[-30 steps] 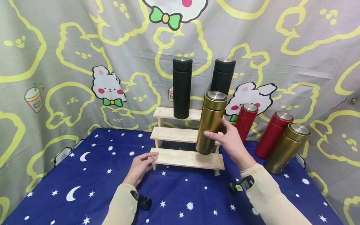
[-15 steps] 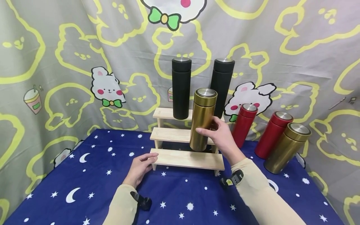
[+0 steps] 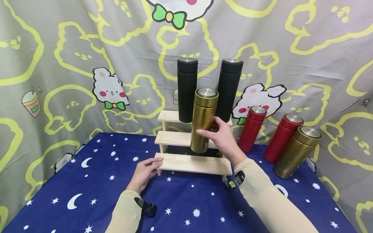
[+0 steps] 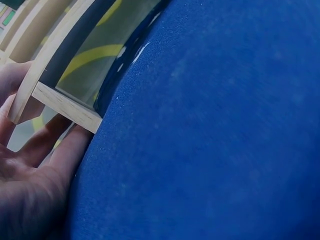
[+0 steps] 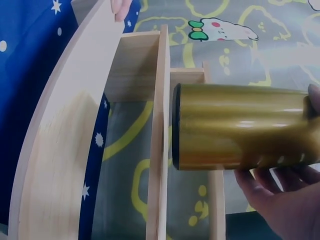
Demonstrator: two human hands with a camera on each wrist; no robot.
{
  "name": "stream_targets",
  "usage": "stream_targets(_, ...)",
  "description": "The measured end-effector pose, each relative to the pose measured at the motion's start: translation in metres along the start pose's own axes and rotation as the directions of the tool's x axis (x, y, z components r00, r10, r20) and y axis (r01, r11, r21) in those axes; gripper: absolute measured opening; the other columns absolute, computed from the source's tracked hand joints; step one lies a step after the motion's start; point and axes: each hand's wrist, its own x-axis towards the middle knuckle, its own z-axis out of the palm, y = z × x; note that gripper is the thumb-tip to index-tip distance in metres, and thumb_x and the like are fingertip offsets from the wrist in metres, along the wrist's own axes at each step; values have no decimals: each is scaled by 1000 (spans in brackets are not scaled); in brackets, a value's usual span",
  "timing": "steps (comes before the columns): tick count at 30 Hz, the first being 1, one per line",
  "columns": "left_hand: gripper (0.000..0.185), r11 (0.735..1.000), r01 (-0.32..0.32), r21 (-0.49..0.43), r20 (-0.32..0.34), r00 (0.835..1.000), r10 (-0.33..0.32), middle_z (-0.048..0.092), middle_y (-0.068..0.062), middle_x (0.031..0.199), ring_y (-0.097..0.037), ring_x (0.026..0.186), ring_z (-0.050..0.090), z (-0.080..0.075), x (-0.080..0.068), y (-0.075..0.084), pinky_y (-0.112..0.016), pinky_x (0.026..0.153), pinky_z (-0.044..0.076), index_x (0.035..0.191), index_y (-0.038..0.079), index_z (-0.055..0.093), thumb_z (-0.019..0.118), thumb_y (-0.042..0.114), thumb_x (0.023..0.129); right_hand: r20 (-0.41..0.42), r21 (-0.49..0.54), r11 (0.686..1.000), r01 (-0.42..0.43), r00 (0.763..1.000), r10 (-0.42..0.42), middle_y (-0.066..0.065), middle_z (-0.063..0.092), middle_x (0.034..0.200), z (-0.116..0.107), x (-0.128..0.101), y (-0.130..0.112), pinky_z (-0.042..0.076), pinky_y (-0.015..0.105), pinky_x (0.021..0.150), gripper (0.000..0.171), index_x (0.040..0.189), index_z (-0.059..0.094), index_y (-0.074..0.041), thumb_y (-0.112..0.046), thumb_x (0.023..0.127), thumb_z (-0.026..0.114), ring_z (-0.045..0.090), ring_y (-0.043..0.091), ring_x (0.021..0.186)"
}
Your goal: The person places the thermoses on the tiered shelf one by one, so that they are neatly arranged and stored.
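Glossy gold metal bottle (image 3: 201, 126), centre frame: pinched between the right hand's (image 3: 223, 137) thumb and fingers, it has shifted leftward, which brings it before the middle step (image 3: 175, 138) of one three-step pale wooden stand (image 3: 198, 164); the left hand (image 3: 144, 173) grips the stand's lower-left end. Others: one gold bottle (image 3: 297, 153), two red metal bottles (image 3: 282, 139), right; two black cylindrical bottles (image 3: 187, 94), upper centre.

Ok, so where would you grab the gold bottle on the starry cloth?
I'd go round the gold bottle's middle, below its lid, from the front right. It's a round tube that looks upright, and a red bottle stands close behind its left side, so that side looks tight. The right hand holds the other gold bottle by its body too.
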Motion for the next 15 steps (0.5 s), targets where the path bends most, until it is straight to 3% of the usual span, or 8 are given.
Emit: stream_targets(15,33,1000,10,9,3,1000,-10,58,-15,132,-26,112,59,-2,4,0,-45,95,48,113,5,74,79,19,84,57,3,998,59,997,-59,5,59,125,11,13,-3,45,48,96,66,136,53,-14,-33,80,83,53,23,115)
